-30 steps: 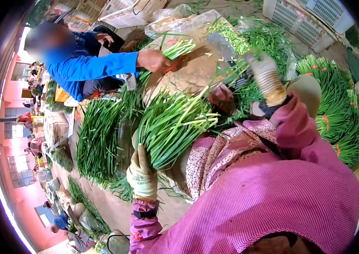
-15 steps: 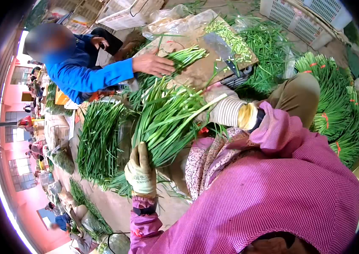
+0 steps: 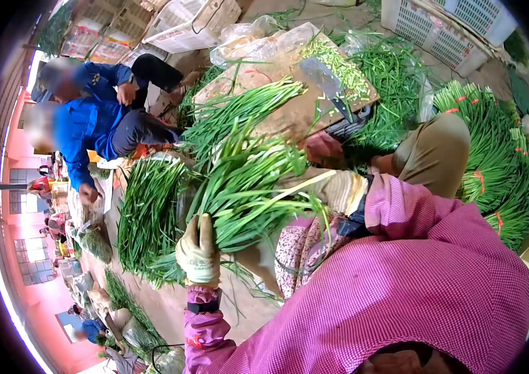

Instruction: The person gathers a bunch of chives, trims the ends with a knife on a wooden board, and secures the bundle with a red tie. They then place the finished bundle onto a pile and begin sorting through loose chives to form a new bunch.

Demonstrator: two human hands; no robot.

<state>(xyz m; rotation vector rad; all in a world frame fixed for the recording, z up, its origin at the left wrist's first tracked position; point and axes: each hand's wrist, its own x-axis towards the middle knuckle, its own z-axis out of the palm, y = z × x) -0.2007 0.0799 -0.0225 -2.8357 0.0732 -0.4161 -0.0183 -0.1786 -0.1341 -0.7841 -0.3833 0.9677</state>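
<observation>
My left hand (image 3: 199, 250), in a pale glove, is wrapped round the lower left side of a loose bunch of green stalks (image 3: 249, 187). At the bunch's right side is my right hand (image 3: 330, 188), also gloved, its fingers partly hidden by the leaves. Several pale stalks stick out to the right over that glove. Just beyond, a wooden board (image 3: 283, 121) bears another bundle of stalks (image 3: 258, 103), a cleaver (image 3: 324, 78) and chopped pale stem pieces (image 3: 339, 56). A pile of long greens (image 3: 152, 218) lies left of my left hand.
Two people in blue (image 3: 93, 134) sit at the upper left. Tied green bundles (image 3: 492, 162) are stacked at the right. White crates (image 3: 439, 34) stand at the upper right, another crate (image 3: 189, 25) at the top. Loose greens (image 3: 392, 81) lie beside the board.
The co-worker's hand has left the bundle on the board, and that arm now reaches down at the left. My right hand has moved lower against the bunch. My left hand has shifted slightly left.
</observation>
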